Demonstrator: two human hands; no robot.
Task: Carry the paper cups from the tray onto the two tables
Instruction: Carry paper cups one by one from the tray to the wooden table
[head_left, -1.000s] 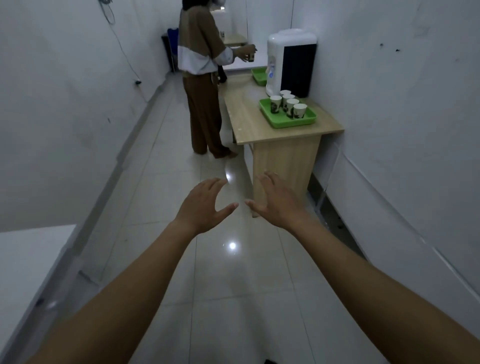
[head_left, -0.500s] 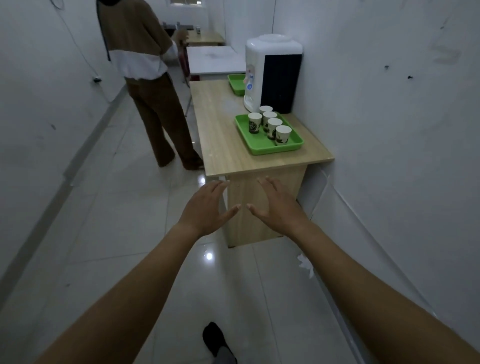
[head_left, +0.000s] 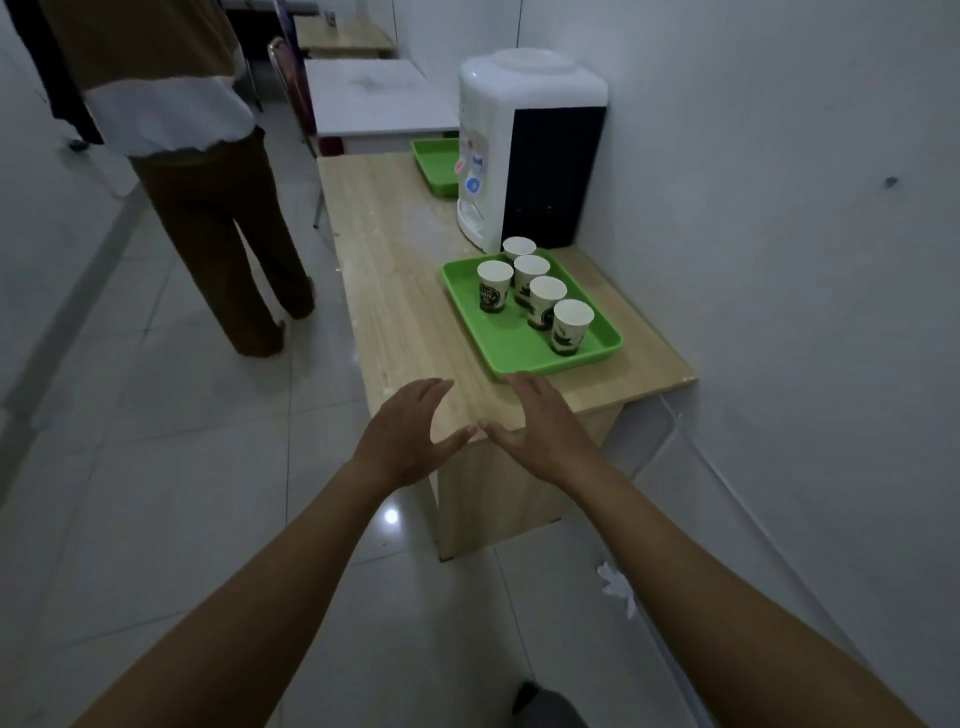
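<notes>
Green plastic makes the tray (head_left: 498, 345), and it sits on the wooden tabletop (head_left: 395, 291), close to the near edge and over toward the wall side. Five paper cups (head_left: 547, 299) stand up straight in the tray. Four make a row along the wall side, and one stands alone just left of the row.

Your left hand (head_left: 402, 441) and your right hand (head_left: 545, 431) are both spread flat with straight fingers, and they hold nothing. They hang over the near edge of the tabletop, thumbs almost touching. Your right fingertips (head_left: 519, 382) reach the near rim of the tray; you cannot tell if they touch it.

A white and black water dispenser (head_left: 519, 150) stands just behind the tray. A second green tray (head_left: 439, 166) lies at the far edge, partly behind the dispenser. A person in brown trousers (head_left: 223, 244) stands on the floor left of the tabletop. A white table (head_left: 374, 98) is farther back.
</notes>
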